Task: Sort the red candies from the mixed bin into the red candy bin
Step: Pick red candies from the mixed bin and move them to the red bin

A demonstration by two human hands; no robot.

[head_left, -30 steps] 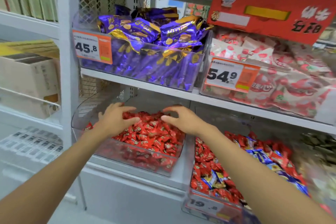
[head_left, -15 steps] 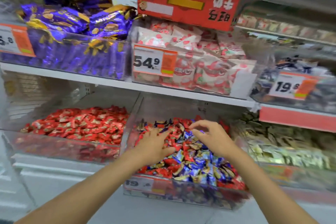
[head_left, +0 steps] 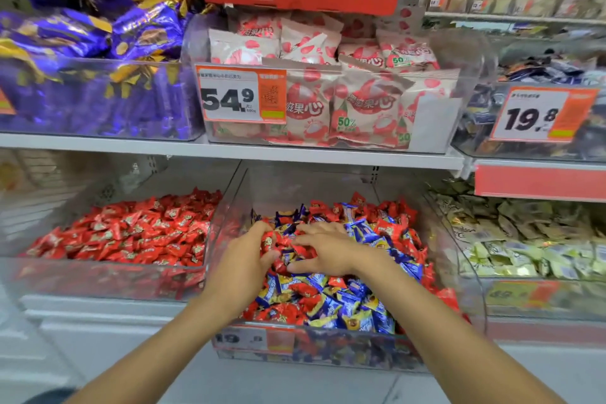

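Both hands are down in the clear plastic mixed bin (head_left: 344, 354) of red and blue wrapped sweets. The left hand (head_left: 241, 264) lies at the pile's left side, its fingers curled down over some red candies (head_left: 269, 241). Its grip is partly closed, but I cannot tell whether it actually has hold of one. The right hand (head_left: 331, 252) lies just beside it, fingers fairly straight and spread flat on the wrappers, grip open and holding nothing. The clear plastic red candy bin (head_left: 98, 279), heaped only with red wrappers, stands just beside the mixed bin on its left. Above both, a white shelf board (head_left: 229, 151) carries an orange-and-white price tag (head_left: 241, 97) reading 54.9
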